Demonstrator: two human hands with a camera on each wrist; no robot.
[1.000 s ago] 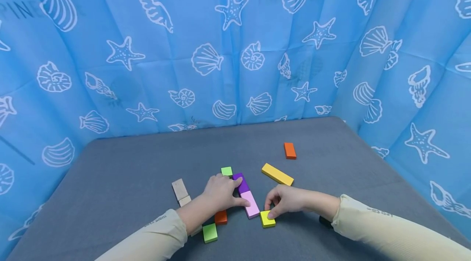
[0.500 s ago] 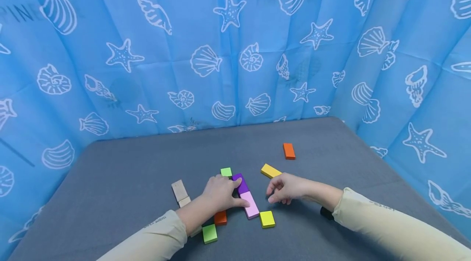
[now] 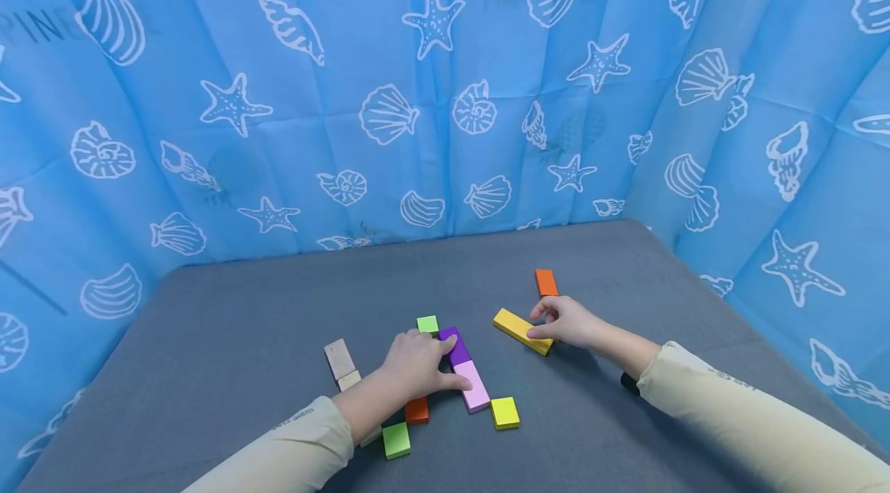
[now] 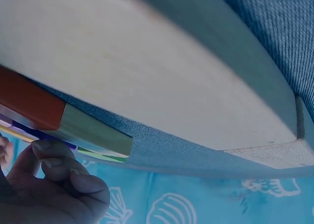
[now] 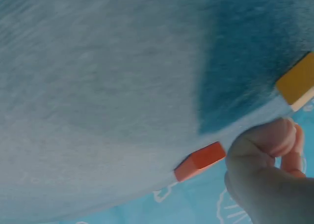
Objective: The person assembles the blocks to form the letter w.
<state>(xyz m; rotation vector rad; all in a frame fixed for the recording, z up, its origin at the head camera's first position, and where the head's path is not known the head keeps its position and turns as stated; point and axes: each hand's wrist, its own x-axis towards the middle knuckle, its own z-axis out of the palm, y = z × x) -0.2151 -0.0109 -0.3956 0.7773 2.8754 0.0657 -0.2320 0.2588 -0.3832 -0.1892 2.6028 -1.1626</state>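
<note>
My left hand [image 3: 410, 369] rests over a group of blocks, its thumb at the pink block [image 3: 474, 391] and its index finger at the purple block [image 3: 455, 348]. In the left wrist view its fingers [image 4: 59, 160] look loosely bent. My right hand [image 3: 568, 323] reaches over the right end of the long yellow-orange block [image 3: 513, 324], thumb and fingers apart above it. In the right wrist view a gap shows between the fingertips and that yellow-orange block [image 5: 298, 81]. A small yellow block [image 3: 504, 414] lies at the pink block's near end.
An orange block [image 3: 545, 281] lies beyond my right hand. Green blocks [image 3: 397, 440] and a red-orange block [image 3: 417, 411] lie about my left hand and forearm, with plain wooden blocks [image 3: 339, 358] to their left. Behind the grey table [image 3: 278, 300] hangs a blue shell-print curtain [image 3: 445, 130].
My right hand has let go of the small yellow block and moved away and to the right, over the long yellow-orange block. My left hand stays in place.
</note>
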